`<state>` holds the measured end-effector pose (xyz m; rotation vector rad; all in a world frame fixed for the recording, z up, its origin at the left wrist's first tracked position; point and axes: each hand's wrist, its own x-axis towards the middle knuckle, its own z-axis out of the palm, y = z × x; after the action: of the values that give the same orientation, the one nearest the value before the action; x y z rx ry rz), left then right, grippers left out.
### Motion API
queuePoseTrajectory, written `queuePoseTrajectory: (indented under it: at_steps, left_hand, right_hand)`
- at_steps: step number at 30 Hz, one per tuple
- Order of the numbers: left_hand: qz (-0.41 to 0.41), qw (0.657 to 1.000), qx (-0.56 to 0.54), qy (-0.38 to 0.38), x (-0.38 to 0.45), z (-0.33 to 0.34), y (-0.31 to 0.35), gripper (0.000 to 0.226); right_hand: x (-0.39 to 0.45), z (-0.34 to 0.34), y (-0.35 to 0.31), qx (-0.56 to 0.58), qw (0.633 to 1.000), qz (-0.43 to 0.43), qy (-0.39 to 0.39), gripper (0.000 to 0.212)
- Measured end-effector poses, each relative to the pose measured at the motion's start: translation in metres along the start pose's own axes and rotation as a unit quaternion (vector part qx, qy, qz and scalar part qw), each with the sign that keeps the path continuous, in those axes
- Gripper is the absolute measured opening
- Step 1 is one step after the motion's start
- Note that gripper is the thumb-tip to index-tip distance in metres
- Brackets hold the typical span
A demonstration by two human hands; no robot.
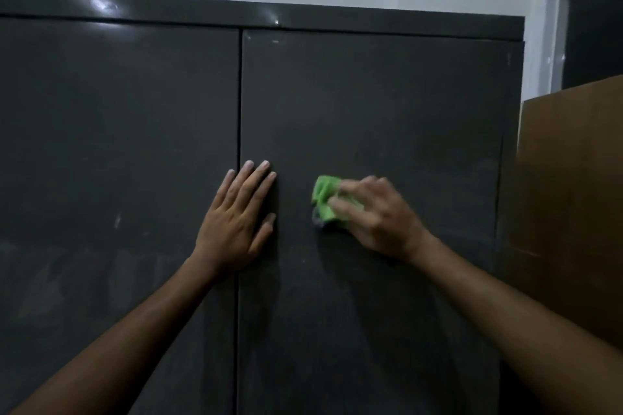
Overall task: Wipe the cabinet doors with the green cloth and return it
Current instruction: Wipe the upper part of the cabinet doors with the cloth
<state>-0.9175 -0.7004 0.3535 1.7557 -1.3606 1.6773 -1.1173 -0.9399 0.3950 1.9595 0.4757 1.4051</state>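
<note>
I am watching the right hand (367, 212) gripping the bunched green cloth (325, 200) against the right cabinet door (371, 104); the left hand (241, 212) is bracing flat, fingers straight. Overlapping strokes should be leaving fewer streaks.
</note>
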Motion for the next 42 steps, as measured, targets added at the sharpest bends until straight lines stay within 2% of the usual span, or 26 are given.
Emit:
queuePoseTrajectory:
  at_steps: [1,3,5,6,8,10,12,14,15,16,17,19,20,21,22,24,26,27,29,31,33,34,36,39,40,42]
  left_hand:
    - [0.000,1.000,0.004,0.003,0.000,0.001,0.000,0.070]
    - [-0.005,1.000,0.009,0.006,0.000,0.001,0.000,0.070]
    - [-0.008,1.000,0.014,0.006,0.000,0.001,0.001,0.070]
    - [-0.009,1.000,0.016,0.005,0.000,0.001,0.001,0.070]
    - [-0.009,1.000,0.017,0.003,0.001,0.000,0.001,0.070]
    - [-0.009,1.000,0.017,0.000,0.000,0.001,0.000,0.070]
    - [-0.015,1.000,0.020,-0.004,0.000,0.001,0.000,0.071]
    - [-0.020,1.000,0.022,-0.005,0.001,0.001,0.002,0.071]
    - [-0.020,1.000,0.022,-0.005,0.001,0.001,0.002,0.071]
    - [-0.020,1.000,0.022,-0.005,0.000,0.001,0.002,0.071]
    - [-0.019,1.000,0.023,-0.006,0.001,0.000,0.002,0.071]
    - [-0.018,0.999,0.027,-0.010,0.001,0.000,0.001,0.071]
    - [-0.018,0.999,0.027,-0.011,0.001,0.000,0.001,0.071]
    - [-0.019,0.999,0.028,-0.011,0.000,0.001,0.001,0.071]
    - [-0.019,0.999,0.030,-0.012,0.000,0.002,0.001,0.071]
    - [-0.020,0.999,0.033,-0.012,0.000,0.002,0.000,0.072]
    - [-0.019,0.999,0.033,-0.010,0.000,0.002,0.000,0.071]
    - [-0.018,0.999,0.033,-0.009,0.000,0.002,0.000,0.071]
    - [-0.019,0.999,0.032,-0.008,0.000,0.003,0.000,0.071]
    - [-0.019,0.999,0.033,-0.007,0.000,0.003,0.000,0.072]
    - [-0.016,0.999,0.033,-0.006,0.000,0.003,0.000,0.072]
    - [-0.015,0.999,0.033,-0.005,0.000,0.003,0.000,0.072]
    - [-0.015,0.999,0.033,-0.002,0.000,0.003,0.000,0.071]
    - [-0.019,0.999,0.032,-0.006,0.000,0.004,0.000,0.071]
    - [-0.018,0.999,0.031,-0.006,0.000,0.004,0.000,0.071]
    - [-0.016,0.999,0.032,-0.001,0.000,0.004,0.000,0.071]
  right_hand:
    - [-0.001,-0.004,0.017,-0.008,0.995,0.089,0.040,0.031]
    - [-0.002,-0.012,0.034,-0.012,0.938,0.326,0.119,0.037]
    - [-0.006,-0.007,0.019,-0.011,0.909,0.395,0.137,0.041]
    - [-0.012,-0.003,0.007,-0.001,0.934,0.339,0.112,0.040]
    - [-0.034,-0.001,-0.008,0.018,0.993,0.112,0.029,0.033]
    - [-0.047,-0.015,0.013,0.009,1.000,-0.006,-0.022,0.028]
    - [-0.048,-0.023,0.043,-0.004,0.995,0.098,0.025,0.031]
    - [-0.042,-0.028,0.055,-0.004,0.944,0.319,0.085,0.038]
    - [-0.039,-0.025,0.048,-0.005,0.917,0.385,0.106,0.040]
    - [-0.037,-0.020,0.036,-0.003,0.912,0.393,0.116,0.040]
    - [-0.039,-0.014,0.022,0.006,0.933,0.344,0.102,0.038]
    - [-0.053,-0.008,0.003,0.023,0.994,0.107,0.026,0.032]
    - [-0.059,-0.011,0.006,0.026,0.999,0.007,-0.018,0.030]
    - [-0.059,-0.015,0.016,0.027,0.998,-0.033,-0.037,0.029]
    - [-0.056,-0.017,0.026,0.026,0.999,-0.010,-0.024,0.029]
    - [-0.041,-0.018,0.043,0.015,0.986,0.156,0.058,0.032]
    - [-0.021,-0.015,0.041,0.008,0.937,0.330,0.118,0.038]
    - [-0.011,-0.012,0.031,0.013,0.919,0.371,0.133,0.040]
    - [0.000,-0.004,0.004,0.047,0.929,0.347,0.118,0.041]
    - [-0.009,0.003,-0.020,0.073,0.985,0.152,0.042,0.036]
    - [-0.021,-0.004,-0.017,0.076,0.995,-0.027,-0.057,0.032]
    - [-0.023,-0.009,-0.005,0.069,0.994,-0.047,-0.069,0.031]
    - [-0.015,-0.015,0.020,0.053,0.997,0.060,-0.001,0.029]
    - [0.027,-0.015,0.038,0.045,0.934,0.329,0.133,0.033]
    - [0.041,-0.010,0.029,0.049,0.921,0.359,0.143,0.035]
    - [0.057,0.003,-0.003,0.076,0.945,0.294,0.122,0.037]
